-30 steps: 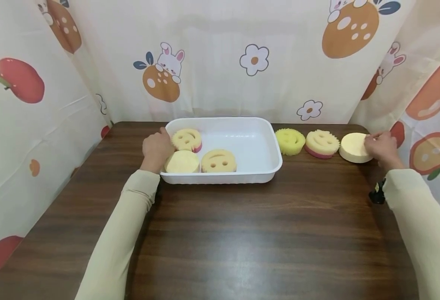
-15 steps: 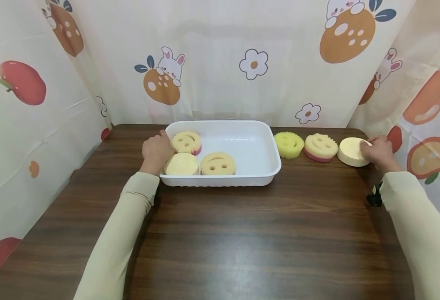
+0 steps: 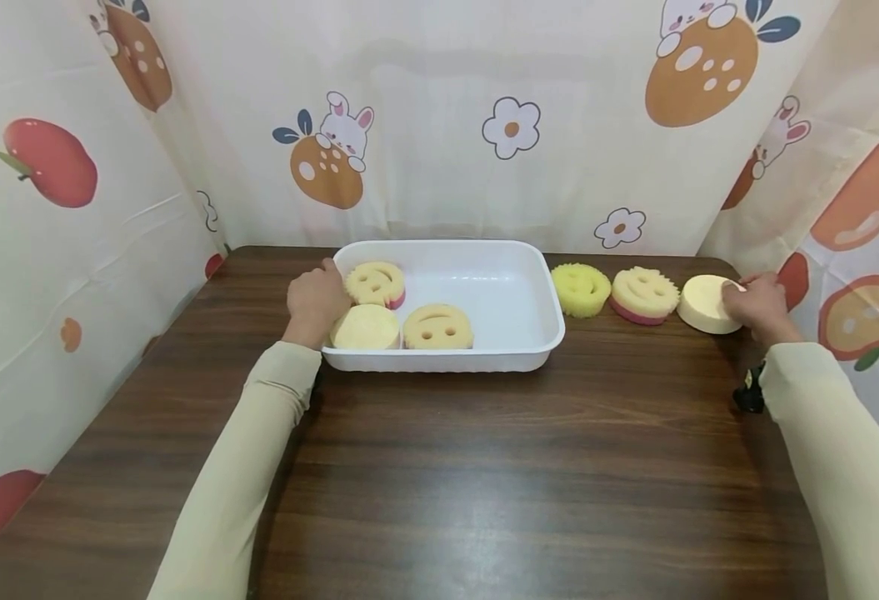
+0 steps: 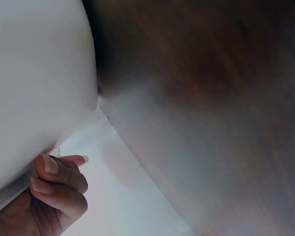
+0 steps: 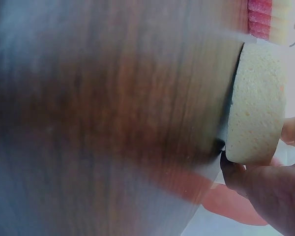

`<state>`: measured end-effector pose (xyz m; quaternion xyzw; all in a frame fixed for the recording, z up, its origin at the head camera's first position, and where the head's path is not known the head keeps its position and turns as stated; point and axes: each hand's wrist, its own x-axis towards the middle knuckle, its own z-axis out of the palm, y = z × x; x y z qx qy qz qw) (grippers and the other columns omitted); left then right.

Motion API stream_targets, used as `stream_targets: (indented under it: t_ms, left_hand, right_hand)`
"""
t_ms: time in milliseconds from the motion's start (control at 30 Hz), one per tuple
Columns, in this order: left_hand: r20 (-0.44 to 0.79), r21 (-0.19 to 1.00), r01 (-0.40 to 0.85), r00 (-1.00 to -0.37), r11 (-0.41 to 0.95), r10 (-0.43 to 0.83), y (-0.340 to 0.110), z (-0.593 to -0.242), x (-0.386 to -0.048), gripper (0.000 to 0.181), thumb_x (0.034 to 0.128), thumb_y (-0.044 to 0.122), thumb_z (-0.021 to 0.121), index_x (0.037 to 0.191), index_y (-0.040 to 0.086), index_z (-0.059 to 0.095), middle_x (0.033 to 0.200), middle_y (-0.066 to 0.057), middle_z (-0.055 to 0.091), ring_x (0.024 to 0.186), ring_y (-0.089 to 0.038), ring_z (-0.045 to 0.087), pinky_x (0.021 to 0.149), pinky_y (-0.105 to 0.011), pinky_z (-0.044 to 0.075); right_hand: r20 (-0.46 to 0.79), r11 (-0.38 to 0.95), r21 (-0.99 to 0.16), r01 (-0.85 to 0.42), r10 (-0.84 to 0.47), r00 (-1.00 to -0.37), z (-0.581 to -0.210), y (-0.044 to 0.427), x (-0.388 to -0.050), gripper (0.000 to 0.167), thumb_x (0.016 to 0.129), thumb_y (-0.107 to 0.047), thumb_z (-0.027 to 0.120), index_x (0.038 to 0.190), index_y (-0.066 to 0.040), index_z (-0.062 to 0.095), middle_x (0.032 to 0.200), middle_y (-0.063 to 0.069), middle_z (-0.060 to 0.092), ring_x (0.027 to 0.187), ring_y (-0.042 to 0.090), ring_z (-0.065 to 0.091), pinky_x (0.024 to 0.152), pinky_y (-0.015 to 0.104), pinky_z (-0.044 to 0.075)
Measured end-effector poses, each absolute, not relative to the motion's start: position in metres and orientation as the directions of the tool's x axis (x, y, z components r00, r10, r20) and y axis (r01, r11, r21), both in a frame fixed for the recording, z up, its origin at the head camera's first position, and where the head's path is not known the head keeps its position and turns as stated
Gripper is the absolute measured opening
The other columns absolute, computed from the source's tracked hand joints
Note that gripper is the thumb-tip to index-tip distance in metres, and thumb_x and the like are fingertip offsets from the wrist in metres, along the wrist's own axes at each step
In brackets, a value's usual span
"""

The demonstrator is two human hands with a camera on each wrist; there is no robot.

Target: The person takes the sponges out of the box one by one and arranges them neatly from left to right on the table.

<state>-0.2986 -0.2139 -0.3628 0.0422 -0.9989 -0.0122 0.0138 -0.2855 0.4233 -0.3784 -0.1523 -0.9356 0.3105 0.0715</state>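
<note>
At its left end, the white tray (image 3: 439, 361) is gripped by my left hand (image 3: 317, 304); in the left wrist view the curled fingers (image 4: 61, 189) hold its rim. Inside the tray lie a smiley sponge with a pink underside (image 3: 374, 283), a plain round sponge (image 3: 366, 327) and a smiley sponge with two holes (image 3: 437, 327). My right hand (image 3: 763, 307) holds the right edge of a plain cream round sponge (image 3: 707, 304) on the table. The right wrist view shows this sponge (image 5: 257, 103) between the thumb and fingers.
Right of the tray, a yellow smiley sponge (image 3: 580, 290) and a cream-and-pink spiky sponge (image 3: 643, 295) stand in a row with the held one on the brown table (image 3: 529, 467). A printed curtain (image 3: 439, 183) hangs behind the table.
The view has shifted slightly. My right fingers reach a little further over the top of the plain round sponge than a second ago; the left hand stays on the tray.
</note>
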Motion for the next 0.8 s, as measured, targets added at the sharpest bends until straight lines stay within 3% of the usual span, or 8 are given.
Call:
stream_targets:
  t_ms: [267,467,667,800]
  left_hand:
    - [0.017,0.033,-0.080,-0.997,0.996,-0.081,-0.2131,-0.3603,-0.2980,0.076,0.0948,0.037,0.054,0.146,-0.011,0.027,0.111,-0.029,0.065,0.088,-0.036,0.068,0.072,-0.047,0.056]
    - [0.021,0.038,-0.081,-0.996,0.996,-0.082,-0.2149,-0.3623,-0.2972,0.077,0.0944,0.038,0.055,0.146,-0.011,0.027,0.113,-0.029,0.065,0.090,-0.037,0.068,0.072,-0.048,0.056]
    - [0.023,0.031,-0.079,-0.997,0.996,-0.080,-0.2143,-0.3624,-0.2963,0.076,0.0947,0.036,0.055,0.147,-0.011,0.027,0.111,-0.029,0.066,0.088,-0.036,0.068,0.071,-0.047,0.056]
    - [0.040,0.030,-0.072,-0.997,0.997,-0.073,-0.2145,-0.3625,-0.2975,0.074,0.0949,0.035,0.053,0.148,-0.011,0.027,0.111,-0.029,0.066,0.089,-0.037,0.068,0.070,-0.047,0.056]
  right_hand:
    - [0.068,0.752,-0.625,0.209,0.319,-0.945,-0.3785,0.4224,-0.2855,0.054,0.097,-0.036,0.037,0.112,0.016,0.035,0.112,0.041,0.032,0.104,0.050,0.034,0.075,0.039,0.034]
    - [0.072,0.751,-0.628,0.206,0.319,-0.945,-0.3832,0.4214,-0.2866,0.054,0.099,-0.036,0.036,0.113,0.017,0.036,0.114,0.041,0.032,0.107,0.051,0.033,0.081,0.048,0.035]
    - [0.068,0.753,-0.622,0.217,0.327,-0.943,-0.3810,0.4215,-0.2851,0.057,0.099,-0.037,0.035,0.115,0.018,0.037,0.116,0.042,0.033,0.106,0.051,0.034,0.078,0.047,0.037]
    - [0.064,0.748,-0.625,0.223,0.333,-0.941,-0.3763,0.4207,-0.2846,0.059,0.099,-0.037,0.035,0.118,0.018,0.035,0.118,0.043,0.031,0.108,0.051,0.033,0.083,0.052,0.037]
